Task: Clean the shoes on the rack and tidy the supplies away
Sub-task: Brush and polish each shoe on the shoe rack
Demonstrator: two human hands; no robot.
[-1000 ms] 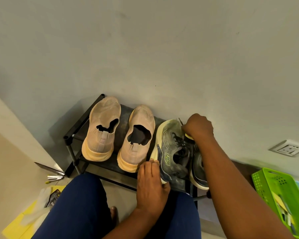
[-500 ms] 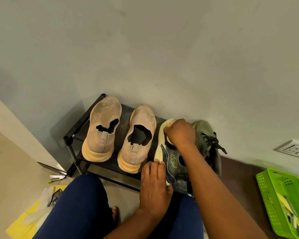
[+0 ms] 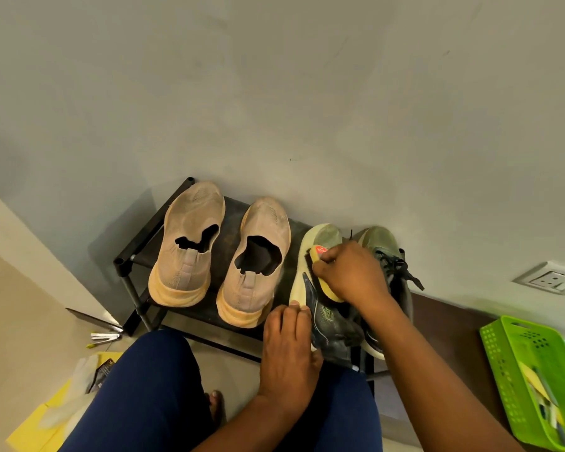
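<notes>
The brush [image 3: 323, 272] is mostly hidden under the right hand [image 3: 349, 275], whose fingers curl round it; only its yellow back and a red label show, and its dark bristles meet the left green shoe [image 3: 320, 308]. The right forearm covers much of the right green shoe [image 3: 392, 265] and the near right end of the rack [image 3: 144, 243]. The left hand [image 3: 287, 350] lies with straight fingers on the left green shoe's pale sole edge. The green basket [image 3: 535, 380] at the right is cut off by the frame; its contents are unclear. At near left, blurred yellow sheets [image 3: 40, 429] and a pale glove-like thing [image 3: 85, 370] lie on the floor. Four shoes stand on the rack: two beige [image 3: 190, 252] at left, two green at right.
</notes>
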